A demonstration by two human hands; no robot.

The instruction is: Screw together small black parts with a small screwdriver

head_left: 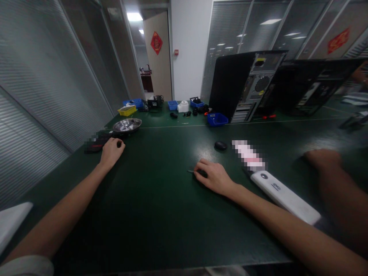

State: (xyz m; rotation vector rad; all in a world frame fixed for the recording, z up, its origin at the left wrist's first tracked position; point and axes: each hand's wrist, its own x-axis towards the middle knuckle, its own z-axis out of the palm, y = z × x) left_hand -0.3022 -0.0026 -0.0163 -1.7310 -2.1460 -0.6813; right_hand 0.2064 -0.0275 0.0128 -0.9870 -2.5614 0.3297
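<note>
My left hand (111, 152) is at the left side of the green table, its fingers curled into a pinch. Something small and dark shows between thumb and fingers, too unclear to name. Just behind it are a steel bowl (127, 125) and a dark, partly blurred item (96, 143). My right hand (214, 177) rests low over the table's middle, closed around a screwdriver (190, 171). The thin metal shaft points left, while most of the dark handle is hidden in the palm. Beyond that hand lies a black computer mouse (220, 145).
A long white device (284, 195) lies right of my right forearm. Another person's hand (323, 159) rests farther right. At the back stand a black computer tower (232, 84), a blue tray (217, 119), a yellow tray (127, 110) and several small black parts.
</note>
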